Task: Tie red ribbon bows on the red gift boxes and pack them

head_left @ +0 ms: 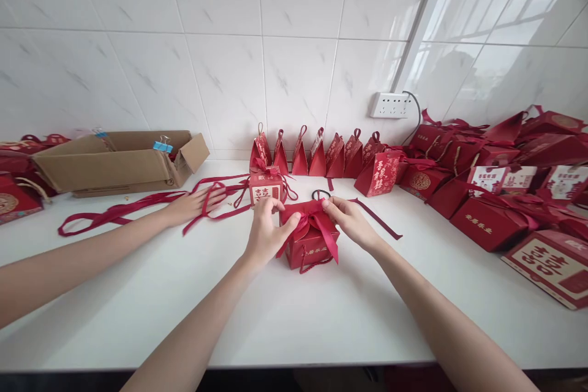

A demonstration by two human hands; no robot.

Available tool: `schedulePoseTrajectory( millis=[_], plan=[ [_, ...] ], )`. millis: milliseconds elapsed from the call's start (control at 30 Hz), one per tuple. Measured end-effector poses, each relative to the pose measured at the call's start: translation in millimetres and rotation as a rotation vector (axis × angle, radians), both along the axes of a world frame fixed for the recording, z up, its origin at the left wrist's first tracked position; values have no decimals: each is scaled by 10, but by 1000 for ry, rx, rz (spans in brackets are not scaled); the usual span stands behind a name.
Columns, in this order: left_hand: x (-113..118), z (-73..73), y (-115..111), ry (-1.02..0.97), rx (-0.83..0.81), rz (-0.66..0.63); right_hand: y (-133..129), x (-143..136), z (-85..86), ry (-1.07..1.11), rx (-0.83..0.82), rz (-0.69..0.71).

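A red gift box [309, 249] with gold lettering stands on the white table, a red ribbon bow [312, 220] tied across its top and a twisted red cord hanging at its front. My left hand [269, 231] pinches the bow's left side between thumb and fingers. At the right side of the bow, my right hand [348, 218] has thumb and fingertips closed on the ribbon. Just behind sits a smaller red and cream box [266, 187] with its own bow. A black ring [321, 194] lies behind the held box.
Another person's hand [195, 205] rests on loose red ribbons [98, 219] at the left. Behind it is an open cardboard box [101, 168]. Small triangular red boxes [316, 156] line the wall, and many red boxes [487, 220] are piled at the right.
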State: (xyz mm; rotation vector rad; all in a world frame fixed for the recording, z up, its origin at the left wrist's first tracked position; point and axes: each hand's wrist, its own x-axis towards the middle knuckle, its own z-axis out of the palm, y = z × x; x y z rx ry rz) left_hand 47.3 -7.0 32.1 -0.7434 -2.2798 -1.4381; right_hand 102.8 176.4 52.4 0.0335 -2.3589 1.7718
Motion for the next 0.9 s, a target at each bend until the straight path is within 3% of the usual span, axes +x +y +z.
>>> schedulePoseTrajectory(
  millis=[133,333,567,700,900],
  plan=[
    [6,9,16,-52,-14,-25,-67,-66,-86,39,-32,-75],
    [20,2,33,-160,27,-24,-86,-82,-149,67,-69,-40],
    [61,24,10,-281,20,55,-44,-50,-109,-7,-66,2],
    [50,4,-21,-280,-43,14,-29,-21,-66,-44,-107,29],
    [51,-21,-4,-199,52,-56,-40,18,-9,-81,-124,44]
  ],
)
